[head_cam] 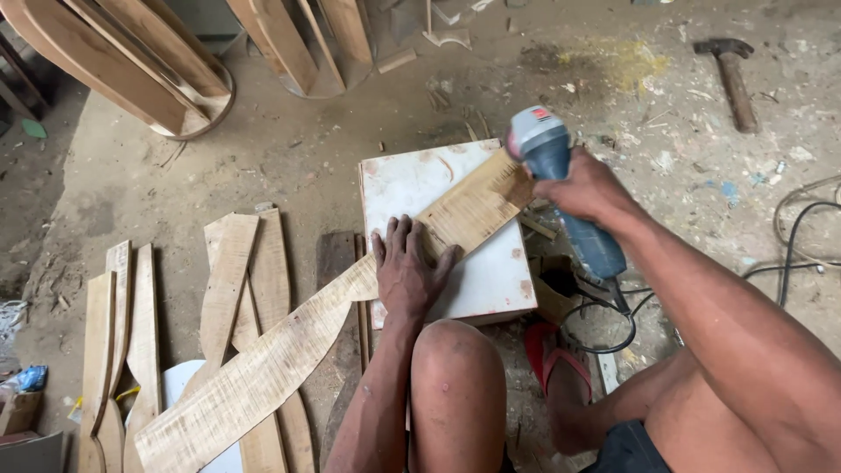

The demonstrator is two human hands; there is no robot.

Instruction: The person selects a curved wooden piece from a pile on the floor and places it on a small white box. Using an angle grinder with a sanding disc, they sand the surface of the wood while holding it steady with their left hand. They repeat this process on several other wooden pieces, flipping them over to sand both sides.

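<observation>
Down close, the left hand (405,270) lies flat with fingers spread, pressing a long curved plank (289,350) onto a white board (412,180) on the dusty floor (289,149). Just beyond, the right hand (585,188) is clenched round a blue grinder (561,188), its head at the plank's far end. Farther off, a hammer (731,79) lies alone; curved wooden slats (131,61) stack up in the far corner.
</observation>
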